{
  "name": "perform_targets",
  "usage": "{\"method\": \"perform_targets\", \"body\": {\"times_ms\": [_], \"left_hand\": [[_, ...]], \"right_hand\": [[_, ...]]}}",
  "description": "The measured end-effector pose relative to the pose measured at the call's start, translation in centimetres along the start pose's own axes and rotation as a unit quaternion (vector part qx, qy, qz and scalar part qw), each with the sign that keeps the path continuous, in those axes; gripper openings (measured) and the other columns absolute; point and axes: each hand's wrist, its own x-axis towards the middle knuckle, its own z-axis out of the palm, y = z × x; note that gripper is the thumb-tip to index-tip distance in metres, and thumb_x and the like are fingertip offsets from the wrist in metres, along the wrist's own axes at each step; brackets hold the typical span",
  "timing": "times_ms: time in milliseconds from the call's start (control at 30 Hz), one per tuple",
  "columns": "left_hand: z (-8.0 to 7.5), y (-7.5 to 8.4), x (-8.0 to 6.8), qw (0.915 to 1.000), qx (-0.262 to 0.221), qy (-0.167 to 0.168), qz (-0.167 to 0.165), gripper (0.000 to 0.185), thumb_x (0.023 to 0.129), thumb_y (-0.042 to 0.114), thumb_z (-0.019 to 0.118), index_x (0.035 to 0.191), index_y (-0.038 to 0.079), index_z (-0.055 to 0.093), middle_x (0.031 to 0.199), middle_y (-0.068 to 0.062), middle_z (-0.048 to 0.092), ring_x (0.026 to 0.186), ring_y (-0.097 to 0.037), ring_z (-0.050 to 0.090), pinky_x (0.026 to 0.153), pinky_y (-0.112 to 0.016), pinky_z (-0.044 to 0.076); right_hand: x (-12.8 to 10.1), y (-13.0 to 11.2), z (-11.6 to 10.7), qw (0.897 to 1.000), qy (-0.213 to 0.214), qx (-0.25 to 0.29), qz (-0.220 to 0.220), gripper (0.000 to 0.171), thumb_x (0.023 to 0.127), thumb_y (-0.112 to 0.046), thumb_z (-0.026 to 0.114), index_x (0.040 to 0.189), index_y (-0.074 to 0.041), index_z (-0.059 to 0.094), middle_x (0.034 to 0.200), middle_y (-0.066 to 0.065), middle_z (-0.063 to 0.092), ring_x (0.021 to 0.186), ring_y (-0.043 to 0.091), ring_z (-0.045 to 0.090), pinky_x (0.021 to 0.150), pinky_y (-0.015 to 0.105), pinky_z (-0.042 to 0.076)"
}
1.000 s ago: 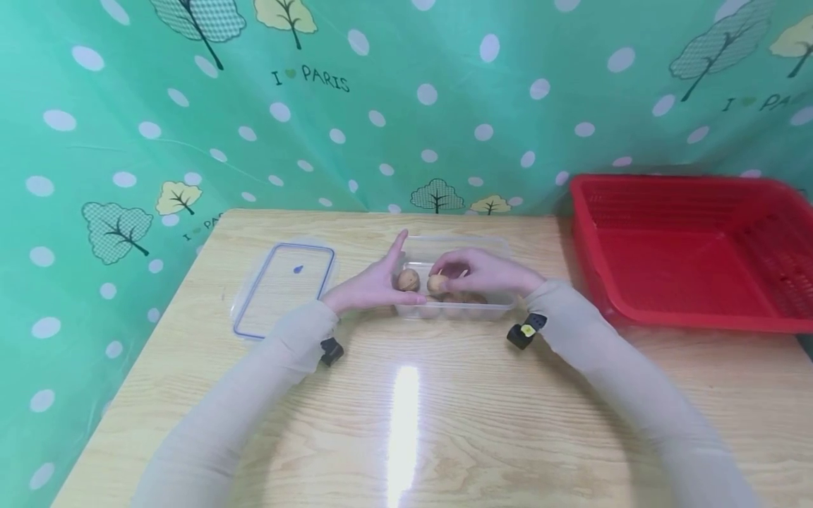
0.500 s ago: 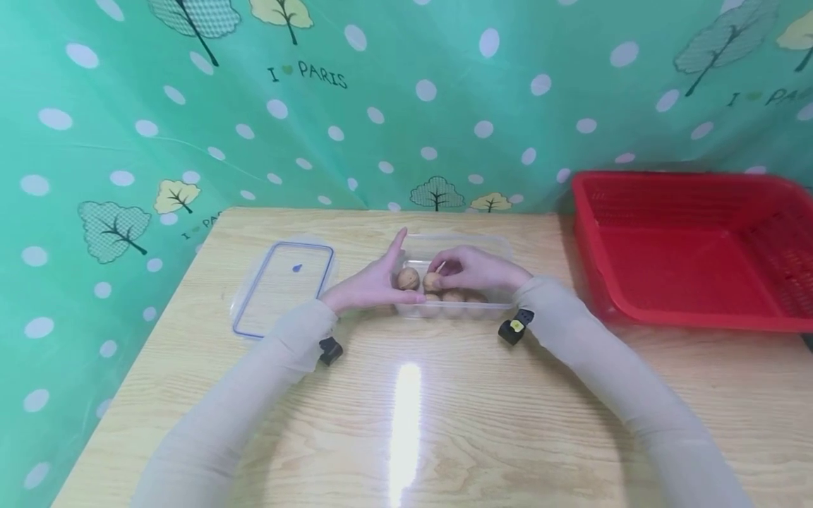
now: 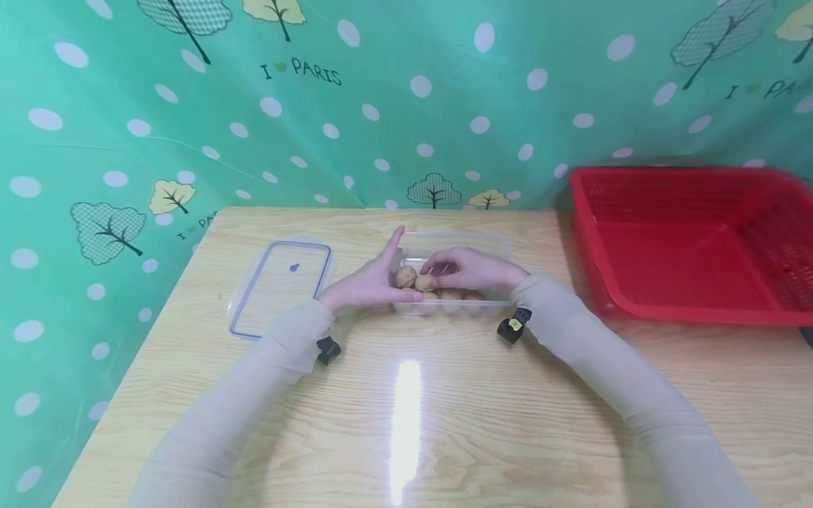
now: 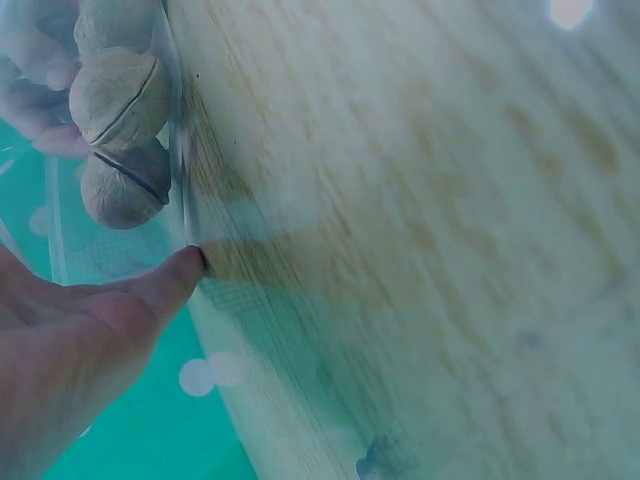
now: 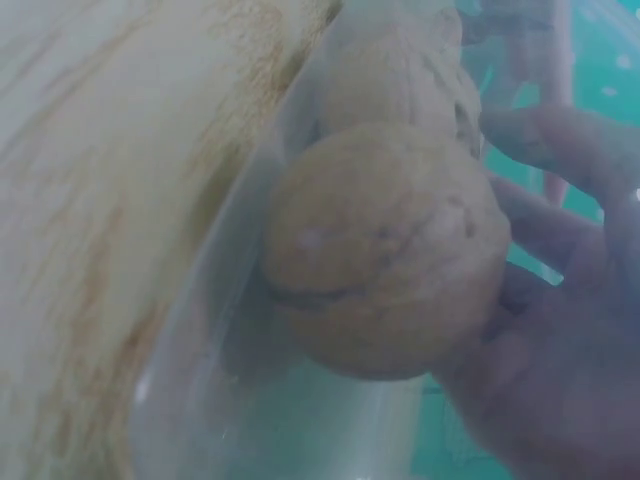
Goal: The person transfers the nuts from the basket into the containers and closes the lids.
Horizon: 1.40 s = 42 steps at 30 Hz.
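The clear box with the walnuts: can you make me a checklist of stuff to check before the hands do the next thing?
1. Clear box resting on the table: ok.
2. Lid off: ok, it lies on the table left of the box.
3. Left grip touching the box: ok, it is against the box's left end.
4. Right grip at a walnut: ok, its fingertips are on one inside the box.
5. That walnut held firmly: cannot tell, pictures don't show how hard the fingers squeeze.
6. All walnuts in plain sight: not ok, the right grip covers part of the box.
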Motion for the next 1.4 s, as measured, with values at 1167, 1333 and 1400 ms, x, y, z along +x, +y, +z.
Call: {"method": "perform_targets", "body": {"times_ms": [1167, 1333, 1400], "left_hand": [[0.1, 0.2, -0.3, 0.9996, 0.024, 0.006, -0.012, 0.126, 0.076, 0.039, 0.082, 0.15, 0.037, -0.02, 0.159, -0.017, 0.009, 0.143, -0.032, 0.017, 0.112, -0.054, 0.018], [0.0, 0.3, -0.3, 0.9999, 0.012, 0.004, -0.006, 0.126, 0.076, 0.038, 0.082, 0.15, 0.037, -0.02, 0.159, -0.02, 0.008, 0.143, -0.034, 0.017, 0.112, -0.053, 0.02], [0.0, 0.3, -0.3, 0.9999, 0.013, 0.003, -0.005, 0.126, 0.077, 0.037, 0.082, 0.151, 0.036, -0.02, 0.158, -0.021, 0.008, 0.143, -0.034, 0.016, 0.112, -0.052, 0.02]], "right_hand": [[-1.9, -1.3, -1.3, 0.997, 0.063, -0.03, -0.027, 0.031, 0.094, -0.004, 0.057, 0.123, 0.005, 0.059, 0.115, 0.019, 0.063, 0.106, 0.028, 0.059, 0.094, 0.042, 0.048], [-2.9, -2.2, -2.1, 0.996, 0.072, -0.048, -0.022, 0.03, 0.093, -0.006, 0.059, 0.121, 0.004, 0.06, 0.115, 0.018, 0.064, 0.104, 0.028, 0.061, 0.094, 0.043, 0.048], [-3.3, -2.2, -2.5, 0.996, 0.076, -0.052, -0.021, 0.029, 0.094, -0.007, 0.059, 0.121, 0.003, 0.061, 0.114, 0.018, 0.064, 0.103, 0.027, 0.061, 0.093, 0.043, 0.049]]}}
